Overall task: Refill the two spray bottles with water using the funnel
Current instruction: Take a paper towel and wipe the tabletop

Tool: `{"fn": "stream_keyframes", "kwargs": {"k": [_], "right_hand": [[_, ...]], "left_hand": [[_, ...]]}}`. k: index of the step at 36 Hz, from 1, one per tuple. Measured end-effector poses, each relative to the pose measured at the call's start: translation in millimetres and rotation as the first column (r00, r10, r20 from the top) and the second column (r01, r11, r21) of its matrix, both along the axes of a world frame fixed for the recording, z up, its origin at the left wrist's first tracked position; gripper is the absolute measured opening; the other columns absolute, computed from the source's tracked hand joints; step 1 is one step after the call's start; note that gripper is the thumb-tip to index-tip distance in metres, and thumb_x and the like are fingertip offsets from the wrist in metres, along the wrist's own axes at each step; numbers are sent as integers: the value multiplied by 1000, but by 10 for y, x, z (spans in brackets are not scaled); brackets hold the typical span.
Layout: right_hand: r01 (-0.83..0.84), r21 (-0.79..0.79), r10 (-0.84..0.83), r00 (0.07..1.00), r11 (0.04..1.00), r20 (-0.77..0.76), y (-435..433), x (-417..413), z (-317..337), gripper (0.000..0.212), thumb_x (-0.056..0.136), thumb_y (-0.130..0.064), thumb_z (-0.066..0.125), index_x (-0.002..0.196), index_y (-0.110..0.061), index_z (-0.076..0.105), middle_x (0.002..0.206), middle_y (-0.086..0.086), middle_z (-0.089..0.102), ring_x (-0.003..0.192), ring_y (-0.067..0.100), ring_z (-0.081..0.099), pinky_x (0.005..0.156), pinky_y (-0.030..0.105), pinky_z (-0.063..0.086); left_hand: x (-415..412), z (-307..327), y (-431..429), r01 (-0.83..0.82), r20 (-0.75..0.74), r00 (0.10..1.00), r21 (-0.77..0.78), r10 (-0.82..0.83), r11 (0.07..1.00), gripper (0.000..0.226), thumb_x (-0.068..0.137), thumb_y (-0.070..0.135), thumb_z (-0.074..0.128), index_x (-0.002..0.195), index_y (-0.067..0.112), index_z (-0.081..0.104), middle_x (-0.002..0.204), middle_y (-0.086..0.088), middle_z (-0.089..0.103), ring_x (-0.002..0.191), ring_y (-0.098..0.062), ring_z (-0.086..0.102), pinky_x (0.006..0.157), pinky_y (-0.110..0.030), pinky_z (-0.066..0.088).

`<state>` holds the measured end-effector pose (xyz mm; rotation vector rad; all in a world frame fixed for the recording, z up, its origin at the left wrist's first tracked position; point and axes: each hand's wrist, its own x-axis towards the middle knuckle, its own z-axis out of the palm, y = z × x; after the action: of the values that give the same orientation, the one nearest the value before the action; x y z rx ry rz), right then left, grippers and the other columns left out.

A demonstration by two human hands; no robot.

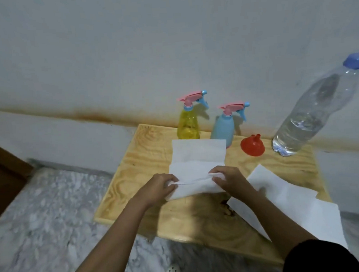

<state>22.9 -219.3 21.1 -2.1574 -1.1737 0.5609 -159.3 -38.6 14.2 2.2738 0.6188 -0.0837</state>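
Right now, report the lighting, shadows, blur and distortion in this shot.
Head view: dim, even light, no hard glare; yellow bottle and blue bottle throw faint shadows rightward on the wall; a dark shadow on the near board; the lens tilts the water bottle at the right edge; floor smeared at the bottom.

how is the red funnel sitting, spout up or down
Spout up: the red funnel rests upside down on its wide mouth on the wooden board, with the narrow spout pointing up.
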Motion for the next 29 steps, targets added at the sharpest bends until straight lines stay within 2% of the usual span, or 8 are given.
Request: {"fn": "stream_keyframes", "kwargs": {"k": [2, 5, 8, 11, 15, 19, 23, 29], "right_hand": [[-4, -73, 3, 1000, 997, -12, 20, 2, -89, 15, 83, -5, 62, 96, -6, 71, 99, 5, 71, 93, 19, 62, 77, 17, 38], [24, -173, -32, 999, 985, -44, 82, 47, -138, 14, 86, -14, 60, 96, -14, 70, 97, -2, 68, 91, 13, 58, 79, 23, 42], [67, -154, -76, 996, 986, -56, 155, 113, -110, 6, 86, -14, 60, 89, -17, 63, 89, -2, 64, 86, 15, 58, 73, 25, 41], [112, -136, -116, 993, 984, -21, 234, 210, -107, 5, 85, -12, 62, 90, -15, 62, 91, 1, 64, 87, 17, 56, 77, 29, 44], [207, -67, -196, 970, 976, 141, 402, 327, -161, 6, 81, -13, 67, 87, -12, 67, 96, 6, 64, 96, 22, 52, 78, 30, 40], [273, -50, -248, 924, 961, 292, 563, 387, -225, 11, 81, -15, 66, 91, -12, 69, 95, 6, 55, 94, 20, 49, 69, 26, 37], [301, -48, -283, 931, 952, 232, 666, 391, -333, 12, 84, -13, 63, 95, -10, 67, 97, 7, 55, 89, 21, 55, 68, 28, 40], [329, -29, -321, 935, 944, 154, 704, 337, -503, 15, 88, -10, 57, 97, -5, 67, 97, 11, 62, 84, 20, 54, 72, 23, 36]], "left_hand": [[3, -98, 29, 7, -19, 1000, -27, -8, 1000, 22, 92, 22, 60, 111, 15, 68, 120, 2, 64, 111, -12, 58, 83, -17, 40], [38, -154, 75, -18, -33, 999, -61, 16, 998, 22, 92, 23, 60, 111, 17, 68, 121, 4, 63, 110, -11, 57, 89, -25, 46], [126, -163, 142, -59, -19, 998, -59, 58, 997, 21, 90, 28, 58, 109, 23, 67, 116, 3, 66, 104, -14, 60, 89, -36, 50], [252, -153, 217, -103, 21, 994, -14, 103, 995, 24, 89, 32, 58, 108, 22, 68, 111, -1, 68, 101, -18, 62, 87, -41, 51], [461, -163, 323, -110, 136, 986, 83, 98, 991, 19, 90, 20, 60, 106, 14, 69, 111, -2, 66, 107, -21, 58, 90, -39, 47], [648, -186, 403, -171, 176, 977, 296, 123, 940, 20, 88, 17, 62, 105, 15, 72, 111, -3, 53, 109, -22, 44, 85, -34, 35], [758, -223, 406, -195, 153, 978, 409, 144, 891, 20, 88, 23, 62, 104, 15, 73, 106, -6, 48, 106, -26, 44, 83, -35, 32], [767, -407, 407, -180, 77, 984, 402, 163, 898, 22, 91, 22, 57, 107, 15, 70, 108, -7, 53, 106, -28, 47, 81, -36, 34]]}}
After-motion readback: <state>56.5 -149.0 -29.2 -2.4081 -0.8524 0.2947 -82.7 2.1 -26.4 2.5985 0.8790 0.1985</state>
